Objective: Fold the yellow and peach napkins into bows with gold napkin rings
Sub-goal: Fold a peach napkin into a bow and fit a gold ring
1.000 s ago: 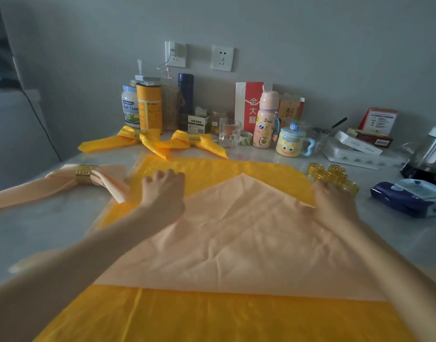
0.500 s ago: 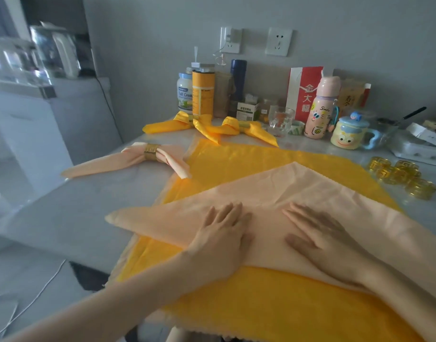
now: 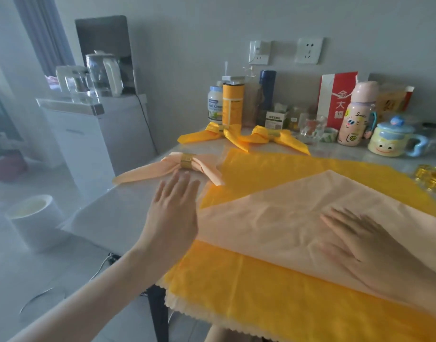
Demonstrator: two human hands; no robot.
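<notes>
Your peach napkin [image 3: 286,218] points its apex at the wall [image 3: 187,33], long edge left-right; right hand [image 3: 360,243] presses flat, left hand [image 3: 173,213], fingers straight, has swept to its tip.

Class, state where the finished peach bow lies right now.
Head view: the peach bow lies at the table's left edge, just beyond the left hand, in front of the yellow bows.

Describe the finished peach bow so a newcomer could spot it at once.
Start at the grey table, left edge, beside the white cabinet. Just beyond the left hand fingertips lies the peach bow, nearer than the two yellow bows at the back. It is the only peach cloth cinched by a gold ring; the flat peach napkin under the right hand has none.
</notes>
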